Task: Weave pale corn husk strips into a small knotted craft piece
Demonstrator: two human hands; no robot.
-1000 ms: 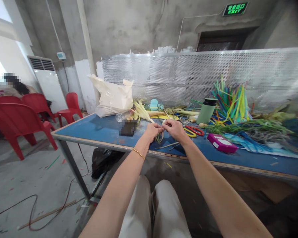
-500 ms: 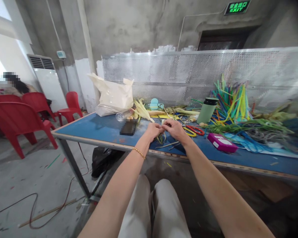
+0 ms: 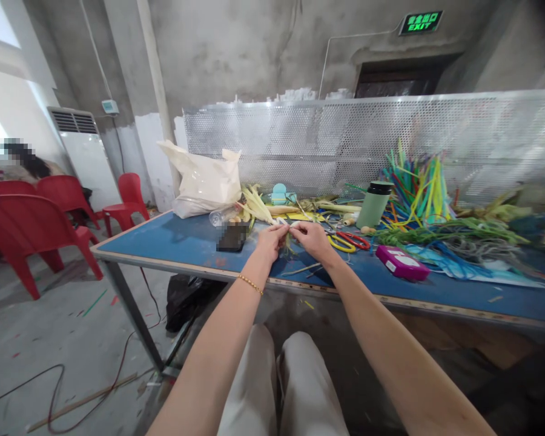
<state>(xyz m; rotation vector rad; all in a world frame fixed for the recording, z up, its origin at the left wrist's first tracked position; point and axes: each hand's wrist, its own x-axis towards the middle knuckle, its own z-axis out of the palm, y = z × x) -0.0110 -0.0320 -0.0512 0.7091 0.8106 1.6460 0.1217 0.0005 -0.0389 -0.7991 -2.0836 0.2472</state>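
Over the front edge of the table my left hand (image 3: pixel 271 241) and my right hand (image 3: pixel 310 238) meet, fingertips almost touching. Both are closed in a pinch on a small bundle of pale and green plant strips (image 3: pixel 289 247), whose ends hang down below the fingers. Its exact form is hidden by the fingers. Yellow-handled scissors (image 3: pixel 342 243) and a tool with red handles (image 3: pixel 356 240) lie just right of my right hand. Left of my left hand rests a dark, blurred-out flat object (image 3: pixel 232 237). Pale corn husks (image 3: pixel 258 204) spread behind the hands.
On the blue table (image 3: pixel 163 239) stand a cream plastic bag (image 3: pixel 209 181), a green bottle (image 3: pixel 375 206) and a bunch of colourful strips (image 3: pixel 422 188). A purple box (image 3: pixel 402 263) sits at right beside green and grey cords. Red chairs (image 3: pixel 22 236) and a person are at far left.
My view has shifted slightly. The hands remain together at the bundle; the right fingers have turned a little and the pale part between them sits differently.
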